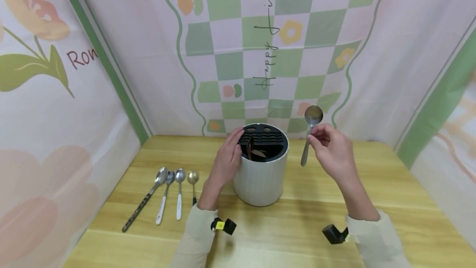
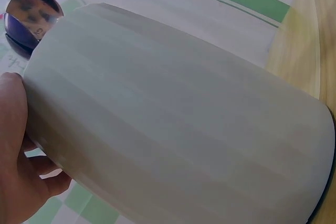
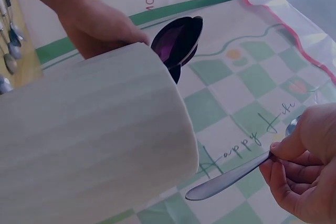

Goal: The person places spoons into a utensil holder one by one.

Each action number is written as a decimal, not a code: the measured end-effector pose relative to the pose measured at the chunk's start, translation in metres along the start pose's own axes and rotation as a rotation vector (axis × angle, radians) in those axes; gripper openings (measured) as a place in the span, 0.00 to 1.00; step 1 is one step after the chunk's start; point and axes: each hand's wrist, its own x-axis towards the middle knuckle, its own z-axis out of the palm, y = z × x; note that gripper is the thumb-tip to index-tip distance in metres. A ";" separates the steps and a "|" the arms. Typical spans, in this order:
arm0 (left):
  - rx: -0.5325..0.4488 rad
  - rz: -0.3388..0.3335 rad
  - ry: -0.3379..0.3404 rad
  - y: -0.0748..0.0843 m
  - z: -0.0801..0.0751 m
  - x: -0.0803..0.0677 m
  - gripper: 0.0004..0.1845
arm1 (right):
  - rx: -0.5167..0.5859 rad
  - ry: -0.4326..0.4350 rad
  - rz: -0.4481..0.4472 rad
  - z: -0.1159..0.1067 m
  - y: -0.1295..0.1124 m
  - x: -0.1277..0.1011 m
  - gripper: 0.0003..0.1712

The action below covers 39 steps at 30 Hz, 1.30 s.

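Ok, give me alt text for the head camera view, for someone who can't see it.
A right hand pinches a silver metal spoon, bowl up, beside a white cylindrical utensil holder that the left hand grips at its rim. Four more spoons lie in a row on the wooden table, left of the holder.

My spoon is shiny silver. The holder is white with a black top. The surface is yellow wood. The cloth has green and white squares.
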 end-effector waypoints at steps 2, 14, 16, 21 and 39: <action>0.001 -0.002 -0.004 0.000 0.000 0.000 0.26 | 0.008 0.015 -0.018 0.001 -0.004 0.002 0.07; 0.003 -0.002 -0.005 0.000 0.001 -0.001 0.26 | 0.063 0.080 -0.093 0.007 -0.022 0.014 0.06; 0.002 0.000 -0.002 0.000 0.000 -0.001 0.26 | 0.074 0.091 -0.108 0.008 -0.025 0.017 0.06; 0.012 0.005 0.004 0.000 0.000 0.000 0.26 | 0.108 0.105 -0.125 0.010 -0.031 0.021 0.06; 0.012 0.028 0.015 0.001 0.000 0.001 0.25 | 0.164 0.080 -0.139 0.028 -0.029 0.028 0.05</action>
